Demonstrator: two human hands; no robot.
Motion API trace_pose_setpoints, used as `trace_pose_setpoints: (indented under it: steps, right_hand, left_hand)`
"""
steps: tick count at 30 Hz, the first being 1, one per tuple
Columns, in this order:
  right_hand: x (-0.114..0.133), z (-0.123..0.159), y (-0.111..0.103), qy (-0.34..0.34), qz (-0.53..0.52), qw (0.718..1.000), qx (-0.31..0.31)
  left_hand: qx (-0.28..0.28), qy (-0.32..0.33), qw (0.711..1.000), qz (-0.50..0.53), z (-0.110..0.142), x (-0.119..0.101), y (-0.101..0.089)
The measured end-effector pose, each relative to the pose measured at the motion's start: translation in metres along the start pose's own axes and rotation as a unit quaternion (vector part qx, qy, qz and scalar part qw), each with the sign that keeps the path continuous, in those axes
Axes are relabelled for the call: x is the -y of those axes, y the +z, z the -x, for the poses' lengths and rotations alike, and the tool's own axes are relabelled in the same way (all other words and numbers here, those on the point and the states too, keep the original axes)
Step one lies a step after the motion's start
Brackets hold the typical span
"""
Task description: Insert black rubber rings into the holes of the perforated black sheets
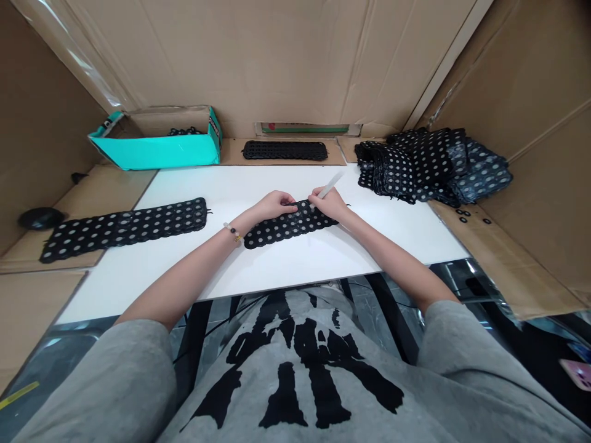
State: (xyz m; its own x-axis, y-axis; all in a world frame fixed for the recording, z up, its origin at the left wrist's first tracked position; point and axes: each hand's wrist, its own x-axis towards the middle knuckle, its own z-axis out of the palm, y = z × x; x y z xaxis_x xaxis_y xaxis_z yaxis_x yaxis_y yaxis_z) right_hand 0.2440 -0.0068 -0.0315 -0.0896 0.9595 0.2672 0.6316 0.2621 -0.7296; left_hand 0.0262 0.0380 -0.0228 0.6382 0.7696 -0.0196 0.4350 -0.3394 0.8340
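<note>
Grey shirt point(300, 369) nearest, dotted strip point(284, 227) under our hands

We pinch the strip's far edge with our left hand point(274, 206) and grip a white stick point(333, 181) in our right hand point(330, 203), nearer its right end. On the bench point(286, 264), it runs left to right, right end farther off: black, flat, scalloped, with rows of pale dots.

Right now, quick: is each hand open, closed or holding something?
Left hand: curled at the dotted black strip; whether pinching or merely touching cannot be told.
Right hand: closed, holding the white stick.
</note>
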Motion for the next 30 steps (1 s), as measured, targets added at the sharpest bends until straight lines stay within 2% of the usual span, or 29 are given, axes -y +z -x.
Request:
trace_pose_setpoints:
  steps: [2, 5, 11, 16, 21, 24, 30]
  right_hand:
    - [0.002, 0.001, 0.000, 0.012, -0.048, 0.999, 0.010]
    - [0.008, 0.002, 0.006, -0.011, -0.079, 0.997, 0.018]
    - [0.011, 0.004, 0.013, -0.023, -0.052, 0.998, -0.004]
    - [0.011, 0.007, 0.016, -0.031, -0.028, 0.999, -0.007]
    - [0.012, 0.008, 0.023, -0.056, 0.055, 0.996, -0.029]
    - [0.012, 0.005, 0.023, -0.055, 0.054, 0.996, -0.035]
    - [0.011, 0.003, 0.007, -0.019, -0.042, 0.999, 0.003]
  left_hand:
    - [-0.002, 0.006, 1.000, -0.012, 0.000, 0.001, 0.002]
    - [0.002, 0.019, 1.000, -0.011, -0.001, 0.002, 0.003]
    - [-0.020, 0.005, 1.000, -0.020, -0.001, 0.001, 0.005]
    - [-0.012, -0.006, 1.000, 0.020, 0.001, -0.002, 0.007]
    - [0.043, -0.015, 0.999, 0.018, 0.005, -0.011, 0.000]
    - [0.067, -0.002, 0.998, -0.005, 0.006, -0.016, -0.004]
    - [0.002, 0.022, 0.999, -0.044, 0.002, -0.010, 0.007]
